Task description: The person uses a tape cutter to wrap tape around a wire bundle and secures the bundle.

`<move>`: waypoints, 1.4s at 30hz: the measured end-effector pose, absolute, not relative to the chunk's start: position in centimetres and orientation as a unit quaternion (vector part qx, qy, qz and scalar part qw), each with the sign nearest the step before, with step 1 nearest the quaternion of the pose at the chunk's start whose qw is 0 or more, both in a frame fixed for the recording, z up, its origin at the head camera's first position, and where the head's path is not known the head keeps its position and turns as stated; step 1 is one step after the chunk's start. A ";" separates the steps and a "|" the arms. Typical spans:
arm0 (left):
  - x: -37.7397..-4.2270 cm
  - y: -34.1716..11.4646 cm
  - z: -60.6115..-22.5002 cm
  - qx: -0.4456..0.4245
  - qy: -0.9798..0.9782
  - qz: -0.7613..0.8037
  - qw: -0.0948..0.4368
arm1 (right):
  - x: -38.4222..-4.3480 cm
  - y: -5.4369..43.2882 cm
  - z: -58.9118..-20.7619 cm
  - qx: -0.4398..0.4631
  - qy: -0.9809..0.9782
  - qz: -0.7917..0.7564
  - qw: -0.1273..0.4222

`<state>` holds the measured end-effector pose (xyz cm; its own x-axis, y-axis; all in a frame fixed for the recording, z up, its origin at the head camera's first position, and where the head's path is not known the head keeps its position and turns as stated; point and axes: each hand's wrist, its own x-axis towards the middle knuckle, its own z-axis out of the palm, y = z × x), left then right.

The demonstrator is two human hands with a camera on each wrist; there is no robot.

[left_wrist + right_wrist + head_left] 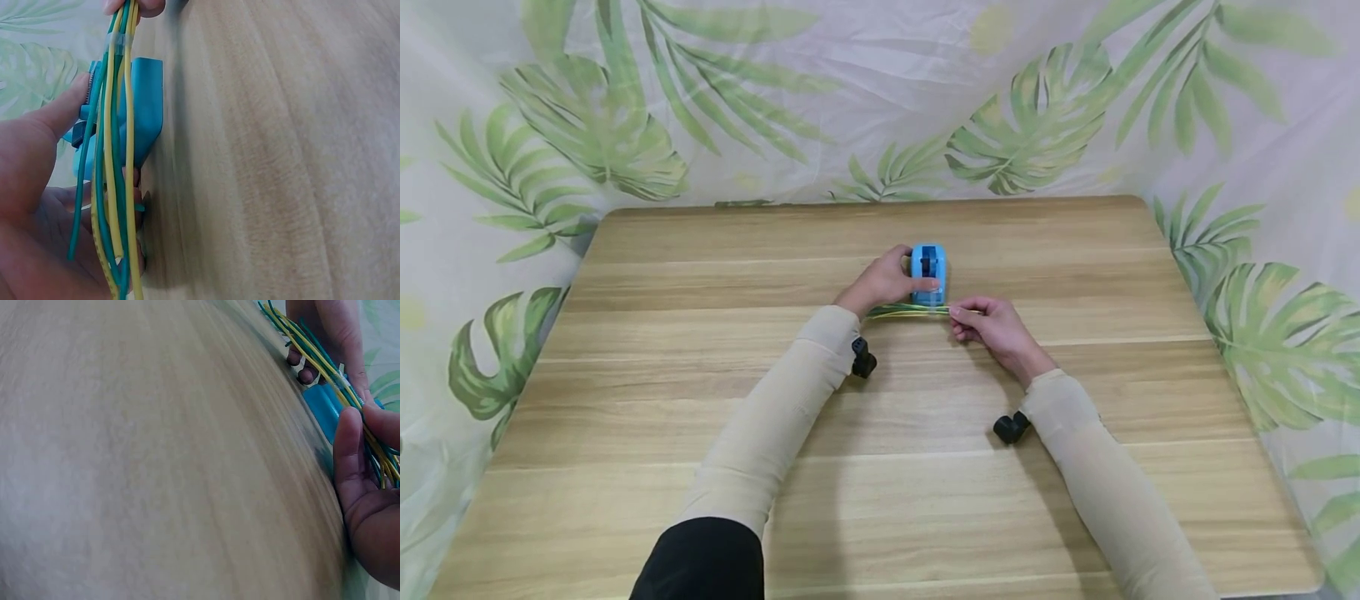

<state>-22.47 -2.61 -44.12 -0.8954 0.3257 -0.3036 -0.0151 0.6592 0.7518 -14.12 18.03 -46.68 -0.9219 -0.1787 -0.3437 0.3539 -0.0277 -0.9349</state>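
My left hand (886, 279) grips a blue tape dispenser (940, 268) near the far half of the table, thumb across its near end. Just in front of the dispenser, my right hand (997, 329) pinches a bundle of green and yellow wires (904, 311) between thumb and index finger. Their loose ends run left past the left palm in the left wrist view. A strip of clear tape (119, 42) lies across the bundle close to the right fingertips. In the right wrist view the dispenser's blue side (323, 409) shows behind the wires, partly covered by the fingers.
Both hands work over a wood-grain table (917, 500). A leaf-patterned cloth (880, 92) hangs behind it and along its sides. Small black wrist devices (862, 358) stick out from both sleeves, low over the tabletop.
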 end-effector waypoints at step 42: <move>-22.0 -2.8 -43.9 0.078 0.875 0.428 0.214 | -15.8 16.7 -45.5 -0.106 0.854 -0.481 0.167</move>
<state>-22.03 -2.81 -43.88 -0.8964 0.3191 -0.3076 -0.0470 0.6218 0.7818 -15.76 16.65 -45.49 -0.9217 -0.3415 -0.1839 -0.0198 0.5149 -0.8570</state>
